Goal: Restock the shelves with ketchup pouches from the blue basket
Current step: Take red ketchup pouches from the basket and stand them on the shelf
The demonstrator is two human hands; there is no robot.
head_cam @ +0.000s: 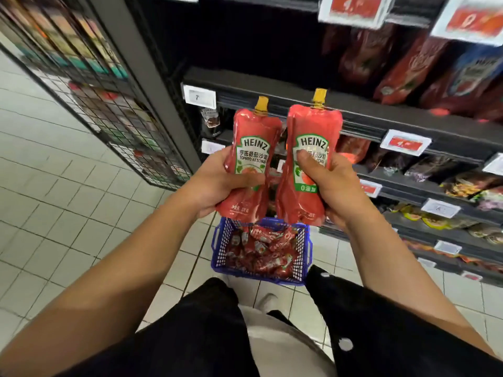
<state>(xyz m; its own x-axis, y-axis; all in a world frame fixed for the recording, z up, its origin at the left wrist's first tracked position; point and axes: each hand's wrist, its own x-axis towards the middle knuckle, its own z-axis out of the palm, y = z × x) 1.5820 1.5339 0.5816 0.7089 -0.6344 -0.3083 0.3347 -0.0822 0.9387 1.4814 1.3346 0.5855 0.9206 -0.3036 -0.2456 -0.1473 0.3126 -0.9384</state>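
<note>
Two red Heinz ketchup pouches with yellow caps are held upright, side by side, in front of the dark shelves. My left hand [215, 183] grips the left pouch [251, 137] by its lower half. My right hand [332, 186] grips the right pouch [313, 129], thumb across its label. Below them on the tiled floor stands the blue basket [219, 246], holding several more red pouches [261, 254]. The dark shelf [272, 88] right behind the caps is bare on its left part.
Red sauce pouches [402, 69] fill the upper shelf at the right, under price tags [405, 141]. Lower shelves carry mixed packets [462, 183]. A black wire rack [109, 104] stands at the left. My legs and shoe [268, 300] are close behind the basket.
</note>
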